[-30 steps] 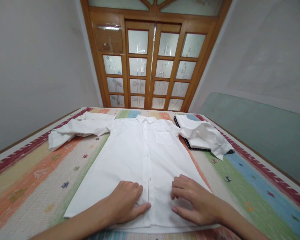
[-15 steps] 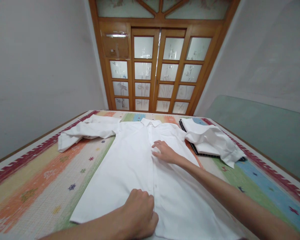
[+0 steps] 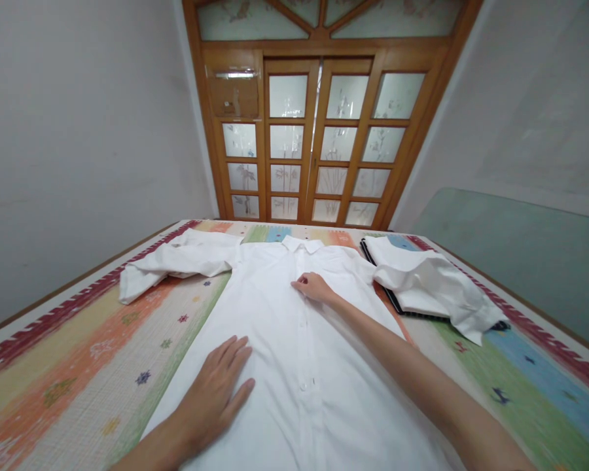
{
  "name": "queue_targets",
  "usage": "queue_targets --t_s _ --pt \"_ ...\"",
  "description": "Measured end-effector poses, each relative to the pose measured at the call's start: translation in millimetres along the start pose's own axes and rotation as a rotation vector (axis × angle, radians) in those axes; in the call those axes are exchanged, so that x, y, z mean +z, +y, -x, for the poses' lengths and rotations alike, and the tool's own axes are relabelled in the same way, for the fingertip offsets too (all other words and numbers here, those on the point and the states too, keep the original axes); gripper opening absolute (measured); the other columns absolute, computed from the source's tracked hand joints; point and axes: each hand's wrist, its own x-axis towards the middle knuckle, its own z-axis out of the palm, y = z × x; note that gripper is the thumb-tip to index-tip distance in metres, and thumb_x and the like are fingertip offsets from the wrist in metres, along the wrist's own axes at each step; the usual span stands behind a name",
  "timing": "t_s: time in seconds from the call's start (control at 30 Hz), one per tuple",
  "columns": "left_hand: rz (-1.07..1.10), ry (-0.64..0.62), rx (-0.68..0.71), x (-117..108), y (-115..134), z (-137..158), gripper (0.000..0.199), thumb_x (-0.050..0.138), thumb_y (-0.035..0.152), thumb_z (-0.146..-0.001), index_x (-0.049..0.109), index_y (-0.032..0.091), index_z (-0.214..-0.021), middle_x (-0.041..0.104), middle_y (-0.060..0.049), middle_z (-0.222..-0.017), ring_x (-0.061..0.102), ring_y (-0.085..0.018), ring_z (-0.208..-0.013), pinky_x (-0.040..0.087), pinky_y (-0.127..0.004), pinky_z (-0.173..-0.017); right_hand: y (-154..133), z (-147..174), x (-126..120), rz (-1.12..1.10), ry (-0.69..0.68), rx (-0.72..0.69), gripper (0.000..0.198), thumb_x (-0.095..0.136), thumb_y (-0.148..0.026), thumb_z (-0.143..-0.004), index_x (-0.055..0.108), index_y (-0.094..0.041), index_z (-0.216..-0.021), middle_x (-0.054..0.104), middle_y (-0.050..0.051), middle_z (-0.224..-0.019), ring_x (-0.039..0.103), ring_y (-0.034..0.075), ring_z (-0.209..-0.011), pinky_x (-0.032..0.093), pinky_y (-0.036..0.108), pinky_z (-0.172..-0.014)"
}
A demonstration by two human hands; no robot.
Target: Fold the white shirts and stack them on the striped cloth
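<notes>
A white long-sleeved shirt [image 3: 269,304] lies front side up, its collar [image 3: 302,245] at the far end and its sleeves spread to both sides. My left hand [image 3: 218,383] rests flat on the left front panel, fingers stretched and slightly apart. Higher up, my right hand [image 3: 315,288] pinches the shirt's front edge at the button placket, below the collar. The fingertips partly hide what cloth they grip. Down the placket, small buttons [image 3: 303,386] show, and near the bottom a buttonhole sits beside one of them.
A patterned striped cloth [image 3: 103,347] covers the table. At the right, a folded stack of white and black clothing [image 3: 412,288] lies under the right sleeve. Wooden glass-paned doors [image 3: 317,144] stand beyond, and a greenish panel [image 3: 520,261] leans along the right wall.
My left hand has gone from a fist near the lower placket to lying flat further left. My right hand has closed from loosely curled fingers into a pinch on the placket.
</notes>
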Motion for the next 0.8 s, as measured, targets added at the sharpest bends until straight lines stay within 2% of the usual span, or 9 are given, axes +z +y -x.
queue_targets --t_s 0.1,0.2,0.3,0.43,0.57,0.73,0.8 --pt "-0.104 -0.016 0.081 2 -11 15 0.061 0.045 0.046 -0.096 0.030 0.023 -0.151 0.039 -0.006 -0.153 0.035 -0.027 -0.140 0.036 -0.042 -0.111 -6 -6 2 -0.170 -0.009 0.069 0.010 0.067 -0.026 -0.079 0.068 -0.016 -0.076 0.072 0.006 -0.085 0.063 0.017 -0.081 0.042 0.023 -0.070" --pt "-0.115 -0.067 0.148 -4 -10 20 0.073 0.044 0.052 -0.095 0.015 0.025 -0.155 0.030 -0.005 -0.157 0.029 -0.027 -0.144 0.030 -0.043 -0.115 -8 -9 2 -0.388 -0.002 0.191 0.012 0.064 -0.015 -0.076 0.057 -0.018 -0.066 0.065 0.002 -0.071 0.061 0.014 -0.073 0.041 0.021 -0.063" --pt "-0.090 -0.100 0.171 -8 -7 19 0.079 0.044 0.058 -0.093 0.010 0.024 -0.156 0.028 -0.006 -0.158 0.026 -0.029 -0.145 0.026 -0.046 -0.117 -11 -7 0 -0.647 -0.036 0.296 0.009 0.060 -0.018 -0.080 0.052 -0.020 -0.077 0.060 -0.002 -0.066 0.059 0.012 -0.061 0.042 0.021 -0.055" --pt "-0.047 -0.142 0.177 -7 -7 18 0.084 0.044 0.062 -0.091 0.007 0.026 -0.156 0.024 -0.006 -0.159 0.022 -0.031 -0.146 0.020 -0.051 -0.118 -11 -2 0 -1.079 -0.067 0.361 0.037 0.071 -0.016 -0.068 0.046 -0.024 -0.094 0.056 -0.008 -0.066 0.056 0.011 -0.055 0.041 0.019 -0.049" --pt "0.003 -0.238 0.231 -12 -7 17 0.085 0.044 0.063 -0.090 0.004 0.028 -0.156 0.020 -0.006 -0.160 0.018 -0.034 -0.147 0.014 -0.057 -0.118 -2 1 5 -1.050 0.088 0.377 0.051 0.073 -0.007 -0.057 0.044 -0.025 -0.095 0.047 -0.013 -0.061 0.047 0.008 -0.047 0.034 0.016 -0.042" --pt "0.098 -0.347 0.375 -34 8 0 0.087 0.046 0.066 -0.088 0.008 0.027 -0.156 0.025 -0.008 -0.159 0.022 -0.034 -0.146 0.018 -0.055 -0.117 8 -2 10 -0.984 0.129 0.336 0.040 0.064 -0.004 -0.060 0.050 -0.023 -0.091 0.048 -0.011 -0.059 0.046 0.008 -0.046 0.035 0.017 -0.042" --pt "0.123 -0.369 0.489 -37 22 -9 0.082 0.048 0.063 -0.088 0.018 0.023 -0.154 0.032 -0.009 -0.156 0.029 -0.033 -0.143 0.023 -0.051 -0.115 8 -5 9 -0.964 0.129 0.326 0.035 0.062 -0.003 -0.060 0.055 -0.022 -0.089 0.048 -0.010 -0.056 0.046 0.008 -0.046 0.034 0.017 -0.042"
